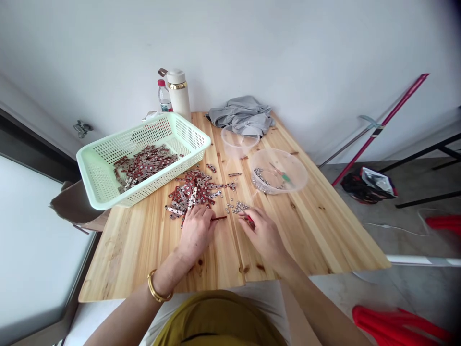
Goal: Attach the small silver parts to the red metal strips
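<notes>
- Table [317, 235]: pale wood, filling the middle of the frame and running to its lower edge.
- Basket [190, 136]: mint green, left of centre, with a heap of red-and-silver strips inside.
- Cloth [241, 113]: grey, crumpled, at the top centre on the table's far end.
- Tub [297, 166]: clear, right of centre, with grey pieces [260, 176] along its left side and a green item [285, 177] inside.
- Pile [190, 192]: more strips, loose on the wood at the centre, just above the left hand.
- Left hand [197, 228]: low centre, fingers closed on one strip.
- Right hand [262, 233]: just right of centre, thumb and fingers pinched narrow on a red tool.
- Strip [220, 218]: dark, edge-on, pointing right from the left fingers into the gap between the hands.
- Red tool [249, 220]: perhaps tweezers; too small and too covered to be sure.
- Bits [237, 206]: small, silvery, scattered at the tool's tip. The step in hand looks like picking at one of these while the strip is held ready; the next move calls for a fine pinch and a steady left hand.
</notes>
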Demonstrator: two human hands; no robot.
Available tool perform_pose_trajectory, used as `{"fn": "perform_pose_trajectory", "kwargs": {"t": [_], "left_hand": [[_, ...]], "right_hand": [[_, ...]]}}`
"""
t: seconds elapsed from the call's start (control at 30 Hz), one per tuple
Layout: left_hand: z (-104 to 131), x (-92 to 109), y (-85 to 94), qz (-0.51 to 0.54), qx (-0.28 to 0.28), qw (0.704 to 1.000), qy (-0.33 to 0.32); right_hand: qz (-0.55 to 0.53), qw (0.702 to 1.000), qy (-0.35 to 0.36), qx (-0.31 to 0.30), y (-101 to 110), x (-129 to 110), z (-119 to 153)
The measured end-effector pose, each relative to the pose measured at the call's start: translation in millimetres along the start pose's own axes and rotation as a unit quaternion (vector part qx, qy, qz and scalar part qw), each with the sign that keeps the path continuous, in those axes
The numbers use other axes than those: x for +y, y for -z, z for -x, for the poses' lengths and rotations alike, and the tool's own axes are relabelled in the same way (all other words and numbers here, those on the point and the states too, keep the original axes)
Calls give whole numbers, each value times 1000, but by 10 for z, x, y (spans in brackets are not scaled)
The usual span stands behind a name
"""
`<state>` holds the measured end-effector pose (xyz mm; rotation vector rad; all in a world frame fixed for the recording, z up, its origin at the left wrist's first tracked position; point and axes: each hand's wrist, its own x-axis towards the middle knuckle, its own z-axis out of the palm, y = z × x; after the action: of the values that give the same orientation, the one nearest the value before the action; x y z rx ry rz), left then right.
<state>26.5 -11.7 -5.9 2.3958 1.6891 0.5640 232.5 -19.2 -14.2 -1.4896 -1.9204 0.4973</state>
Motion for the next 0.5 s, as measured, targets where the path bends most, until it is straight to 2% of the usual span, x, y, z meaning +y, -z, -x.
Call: {"fn": "perform_pose_trajectory", "kwargs": {"t": [0.2,0.37,0.5], "left_hand": [[68,66,-5,66,-20,996,52],[93,46,-24,129,-40,987,90],[60,54,-30,152,-44,982,102]], "right_hand": [[188,978,52,-76,-165,-138,-253],[337,919,105,-177,-88,-311,-353],[383,878,136,-254,-1,-457,-483]]}}
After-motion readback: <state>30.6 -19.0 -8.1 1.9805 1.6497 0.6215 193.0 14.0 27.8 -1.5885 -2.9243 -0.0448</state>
